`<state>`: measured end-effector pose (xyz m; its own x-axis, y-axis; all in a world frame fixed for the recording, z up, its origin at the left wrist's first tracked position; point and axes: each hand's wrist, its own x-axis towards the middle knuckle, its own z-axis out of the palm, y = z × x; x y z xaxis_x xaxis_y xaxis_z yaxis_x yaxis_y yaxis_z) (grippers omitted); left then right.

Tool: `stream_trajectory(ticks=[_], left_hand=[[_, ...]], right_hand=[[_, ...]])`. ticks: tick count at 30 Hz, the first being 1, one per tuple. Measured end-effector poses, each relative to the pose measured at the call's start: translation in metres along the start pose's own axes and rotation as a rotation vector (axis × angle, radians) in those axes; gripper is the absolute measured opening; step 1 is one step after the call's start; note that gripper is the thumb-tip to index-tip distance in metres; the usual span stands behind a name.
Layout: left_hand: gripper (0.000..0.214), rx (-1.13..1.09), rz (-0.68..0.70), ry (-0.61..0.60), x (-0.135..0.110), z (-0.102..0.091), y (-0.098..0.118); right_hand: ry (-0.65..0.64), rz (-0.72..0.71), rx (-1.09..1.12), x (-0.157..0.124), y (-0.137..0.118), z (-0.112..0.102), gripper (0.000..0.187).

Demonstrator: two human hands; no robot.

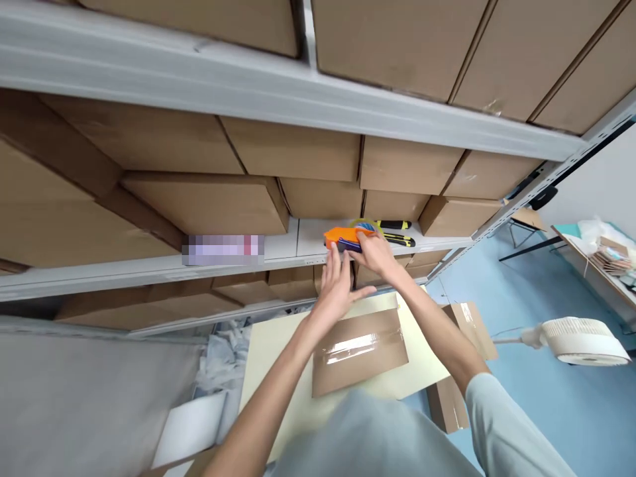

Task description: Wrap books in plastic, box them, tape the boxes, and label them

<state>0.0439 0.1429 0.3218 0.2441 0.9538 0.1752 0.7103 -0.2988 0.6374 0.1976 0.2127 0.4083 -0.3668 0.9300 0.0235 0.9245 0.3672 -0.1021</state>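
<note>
Taped box [358,351]: one, flat on the cream table [278,344], sealed seam up.
Left hand [338,291]: released, fingers straight, tips at the dispenser's near side; likely steadying.
Right hand [376,255]: wrapped over the tape dispenser [345,238] from above; one dispenser, resting on the shelf [308,240] edge.
Utility knives [397,239]: two, lying flat just behind.

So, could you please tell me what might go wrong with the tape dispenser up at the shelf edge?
1. The orange tape dispenser sits at the front edge of the shelf under the right hand; a loose grip could drop it onto the taped box below.
2. The left hand reaches in just beneath it and might catch its cutter.
3. The utility knives right behind could get knocked off.
</note>
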Motion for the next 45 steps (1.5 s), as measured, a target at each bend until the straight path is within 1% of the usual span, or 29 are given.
stream_trajectory(ticks=[2,4,5,7,9,11,13,14,16,17,19,21,23,24,25,27,29,30,32,34,37,40,41,42,43,45], left_hand=[[0.12,-0.003,-0.075,0.022,0.019,-0.012,-0.014],[0.117,-0.012,-0.108,0.031,0.022,-0.016,-0.025],[0.116,-0.017,-0.113,0.029,0.018,-0.016,-0.029],[0.115,-0.029,-0.122,0.021,0.003,-0.011,-0.035],[0.113,-0.041,-0.144,0.02,-0.017,-0.004,-0.04],[0.11,-0.058,-0.173,0.026,-0.04,0.005,-0.046],[0.109,-0.075,-0.21,0.037,-0.066,0.015,-0.053],[0.108,-0.083,-0.236,0.046,-0.081,0.021,-0.057],[0.104,-0.102,-0.308,0.076,-0.114,0.033,-0.064],[0.101,-0.111,-0.353,0.092,-0.13,0.039,-0.066],[0.098,-0.12,-0.448,0.106,-0.159,0.053,-0.066],[0.098,-0.102,-0.518,0.095,-0.176,0.07,-0.056],[0.096,-0.059,-0.529,0.067,-0.18,0.092,-0.039],[0.094,-0.033,-0.51,0.05,-0.177,0.104,-0.029],[0.091,-0.006,-0.48,0.029,-0.172,0.116,-0.019],[0.086,0.038,-0.425,-0.01,-0.16,0.138,-0.004],[0.083,0.063,-0.417,-0.024,-0.151,0.154,0.001],[0.084,0.069,-0.427,-0.023,-0.149,0.158,-0.001],[0.087,0.08,-0.46,-0.013,-0.152,0.158,-0.013],[0.094,0.104,-0.506,0.007,-0.161,0.149,-0.031],[0.107,0.119,-0.644,0.058,-0.177,0.133,-0.06],[0.122,-0.03,-0.789,0.072,-0.187,0.128,-0.081],[0.123,-0.108,-0.822,0.071,-0.188,0.128,-0.086],[0.119,-0.192,-0.845,0.063,-0.189,0.13,-0.091],[0.112,-0.276,-0.861,0.048,-0.19,0.132,-0.094],[0.098,-0.421,-0.893,0.011,-0.191,0.134,-0.1]], right_hand=[[-0.02,-0.007,-0.004,0.036,-0.006,0.004,0.057],[-0.075,0.001,-0.02,0.06,-0.011,0.014,0.056],[-0.098,-0.001,-0.027,0.069,-0.013,0.019,0.055],[-0.117,-0.011,-0.034,0.08,-0.018,0.029,0.056],[-0.092,-0.011,-0.044,0.085,-0.022,0.035,0.058],[-0.034,0.001,-0.054,0.081,-0.024,0.036,0.061],[0.07,0.015,-0.04,0.063,-0.023,0.038,0.064],[0.128,0.025,-0.02,0.046,-0.021,0.041,0.065],[0.225,0.053,0.033,-0.001,-0.014,0.053,0.067],[0.233,0.085,0.063,-0.03,-0.009,0.064,0.067],[0.179,0.177,0.124,-0.093,-0.002,0.093,0.066],[0.08,0.285,0.174,-0.151,0.0,0.128,0.068],[-0.019,0.384,0.192,-0.193,-0.002,0.162,0.078],[-0.057,0.42,0.187,-0.206,-0.003,0.178,0.083],[-0.087,0.445,0.175,-0.215,-0.005,0.191,0.087],[-0.125,0.472,0.142,-0.222,-0.007,0.21,0.093],[-0.148,0.484,0.12,-0.221,-0.005,0.22,0.095],[-0.157,0.484,0.116,-0.22,-0.003,0.223,0.095],[-0.171,0.484,0.116,-0.219,0.004,0.225,0.095],[-0.187,0.5,0.112,-0.22,0.011,0.226,0.093],[-0.233,0.544,0.107,-0.223,0.021,0.224,0.092],[-0.287,0.587,0.212,-0.226,0.035,0.224,0.084],[-0.305,0.608,0.288,-0.227,0.041,0.224,0.081],[-0.321,0.625,0.371,-0.228,0.047,0.224,0.078],[-0.332,0.63,0.45,-0.229,0.053,0.224,0.076],[-0.345,0.591,0.567,-0.231,0.064,0.225,0.075]])
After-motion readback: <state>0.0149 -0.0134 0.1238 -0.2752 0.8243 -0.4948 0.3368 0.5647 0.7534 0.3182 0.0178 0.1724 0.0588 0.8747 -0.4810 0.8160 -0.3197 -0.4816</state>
